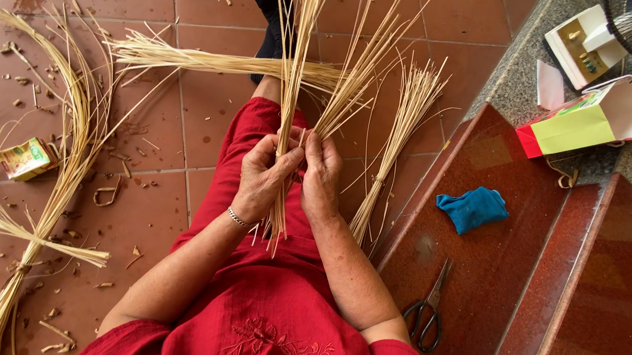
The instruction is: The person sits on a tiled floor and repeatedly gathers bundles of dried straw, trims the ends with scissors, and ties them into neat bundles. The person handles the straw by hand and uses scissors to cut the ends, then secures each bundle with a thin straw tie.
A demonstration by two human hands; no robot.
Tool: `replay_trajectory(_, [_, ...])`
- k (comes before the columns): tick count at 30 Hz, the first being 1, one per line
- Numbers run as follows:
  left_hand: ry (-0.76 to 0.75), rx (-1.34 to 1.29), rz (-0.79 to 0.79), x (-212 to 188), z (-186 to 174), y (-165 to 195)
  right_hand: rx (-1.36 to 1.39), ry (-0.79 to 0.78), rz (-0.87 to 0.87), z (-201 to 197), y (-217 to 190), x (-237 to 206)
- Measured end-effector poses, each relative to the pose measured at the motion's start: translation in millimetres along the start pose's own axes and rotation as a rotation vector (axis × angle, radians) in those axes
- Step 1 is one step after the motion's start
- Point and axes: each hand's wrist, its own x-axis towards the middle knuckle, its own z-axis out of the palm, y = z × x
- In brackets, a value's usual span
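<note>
Sits on the tiled floor point(178, 147) in red clothes, legs stretched forward, and works above the lap. Holds a bunch of pale straw strips point(295, 58) upright between both hands, with its lower ends hanging down a little over the red cloth and its upper ends spreading like a fan toward the far edge of the floor. Closes the left hand point(262, 184) around the bunch, fingers pressed together on the strips; pinches the same strips from the other side with the right hand point(321, 182), thumb and fingers tight, both hands touching each other. Appears, judging from the view, already gathered and laid aside: a crosswise bundle point(211, 61) over the shins, a slim bundle point(398, 139) leaning by the edge of the red stone step point(522, 301), and a long curved bundle point(73, 144) along the left side of the floor. Seems not finished in the hands, since the strips there stay loose and show no binding. Leaves many small scraps point(107, 195) scattered on the tiles, near a small carton point(24, 159). On the step, untouched: scissors point(427, 310) at the near part and a blue cloth point(473, 208) farther along.
</note>
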Motion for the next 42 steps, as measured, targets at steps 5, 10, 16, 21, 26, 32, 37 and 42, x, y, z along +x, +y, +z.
replay_trajectory(5, [0.059, -0.080, -0.012, -2, 4, 2, 0.131, -0.006, -0.071, -4, 9, 3])
replay_trajectory(10, [0.106, -0.092, -0.038, -7, 2, 25, 0.215, 0.031, -0.054, -17, 13, 10])
replay_trajectory(16, [0.163, -0.199, -0.013, -15, -35, 59, 0.237, 0.084, -0.052, -50, 13, 31])
replay_trajectory(21, [0.248, -0.183, 0.100, -20, -74, 93, 0.220, 0.157, -0.014, -76, 5, 46])
replay_trajectory(26, [0.304, 0.049, 0.288, -14, -80, 116, 0.013, 0.131, -0.006, -89, -13, 44])
replay_trajectory(32, [0.183, -0.053, 0.145, 20, -33, 87, -0.106, -0.009, 0.022, -78, -13, 25])
replay_trajectory(37, [0.118, -0.240, 0.155, 55, -3, 72, -0.170, -0.084, 0.042, -78, -10, 9])
replay_trajectory(42, [0.081, -0.270, 0.106, 69, 9, 68, -0.168, -0.157, 0.076, -79, -3, 1])
